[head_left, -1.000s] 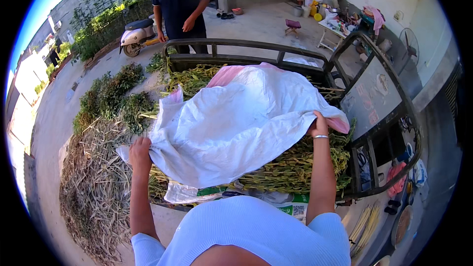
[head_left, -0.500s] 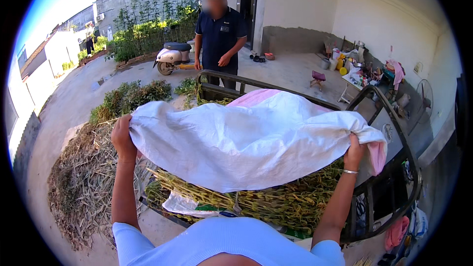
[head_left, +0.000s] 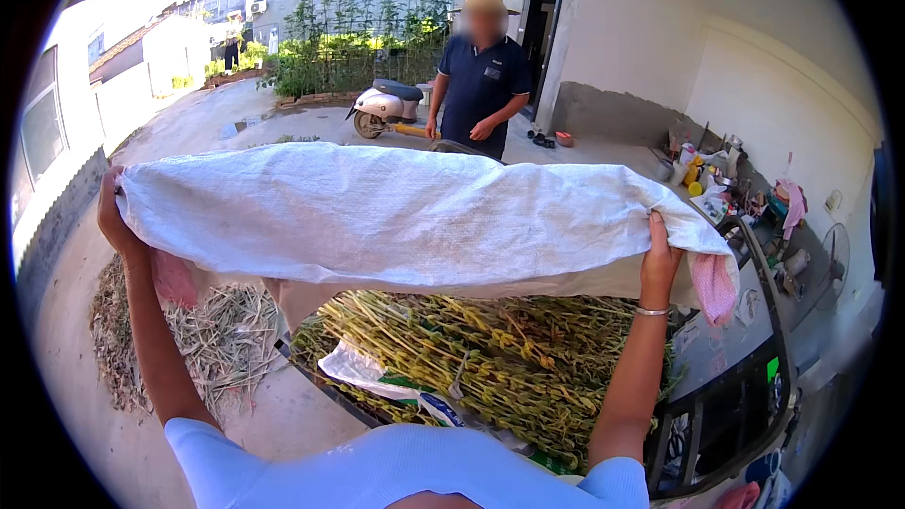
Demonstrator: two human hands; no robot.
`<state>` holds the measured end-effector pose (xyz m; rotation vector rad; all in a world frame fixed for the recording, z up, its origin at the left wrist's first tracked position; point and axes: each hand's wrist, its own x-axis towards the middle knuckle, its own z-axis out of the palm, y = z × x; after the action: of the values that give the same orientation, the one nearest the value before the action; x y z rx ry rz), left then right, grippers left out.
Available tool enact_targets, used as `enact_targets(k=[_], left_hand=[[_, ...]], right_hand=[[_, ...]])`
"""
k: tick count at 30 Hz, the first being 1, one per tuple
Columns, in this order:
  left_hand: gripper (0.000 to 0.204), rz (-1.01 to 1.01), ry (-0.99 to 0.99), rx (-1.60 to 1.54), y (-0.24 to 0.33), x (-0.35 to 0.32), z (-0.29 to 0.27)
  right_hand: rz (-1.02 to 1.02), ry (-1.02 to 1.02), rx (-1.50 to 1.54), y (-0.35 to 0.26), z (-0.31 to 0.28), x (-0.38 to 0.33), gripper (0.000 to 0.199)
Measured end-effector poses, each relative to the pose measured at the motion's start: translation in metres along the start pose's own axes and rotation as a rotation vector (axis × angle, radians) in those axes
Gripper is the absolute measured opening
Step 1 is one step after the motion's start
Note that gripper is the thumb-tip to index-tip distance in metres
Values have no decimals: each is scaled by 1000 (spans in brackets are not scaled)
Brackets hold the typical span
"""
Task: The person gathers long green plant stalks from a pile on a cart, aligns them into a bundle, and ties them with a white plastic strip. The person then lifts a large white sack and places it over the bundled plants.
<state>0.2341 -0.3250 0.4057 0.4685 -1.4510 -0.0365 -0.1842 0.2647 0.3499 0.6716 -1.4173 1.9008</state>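
A large white woven plastic sheet [head_left: 396, 217], pink along its underside and ends, is stretched out in the air between my two hands. My left hand [head_left: 118, 212] grips its left end, with the arm reaching far out. At the right end, my right hand [head_left: 662, 250] is closed on the sheet's edge, and a pink corner hangs beside it. Beneath the sheet lies a heap of cut green-yellow plant stalks [head_left: 471, 349] in a metal-framed cart bed [head_left: 778, 358]. A white printed sack [head_left: 368, 368] lies on the stalks near my body. The sheet hides the far part of the heap.
A person in a straw hat and dark shirt [head_left: 481, 85] stands beyond the cart. Dry stalks [head_left: 226, 330] are piled on the ground at left. A scooter [head_left: 382, 108] is parked behind. Household clutter [head_left: 712, 174] and a standing fan [head_left: 834, 269] line the right wall.
My hands have spread wider, the left moving out to the left. The sheet has gone from bunched and sagging to pulled taut, raised off the stalks, uncovering more of them near me.
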Motion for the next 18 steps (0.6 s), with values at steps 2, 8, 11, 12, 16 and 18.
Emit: enact_targets(k=[2,8,11,12,16,18], left_hand=[[19,-39,56,35,-61,19,-53],[18,-29,25,492,-144,20,-240],[14,-144,-40,723,-159,3,-355],[12,-158,-58,835,-159,-6,-393],[13,-419,-81,1124,-161,-53,-509],[13,-502,-96,1268,-156,-83,-570]], right_hand=[[-41,-129,26,-33,56,-1,28],[-208,-381,68,-76,218,-20,29],[-134,-533,209,-97,310,-65,32],[-79,-602,283,-100,341,-81,34],[174,-822,474,-108,453,-181,34],[283,-911,573,-127,498,-239,31]])
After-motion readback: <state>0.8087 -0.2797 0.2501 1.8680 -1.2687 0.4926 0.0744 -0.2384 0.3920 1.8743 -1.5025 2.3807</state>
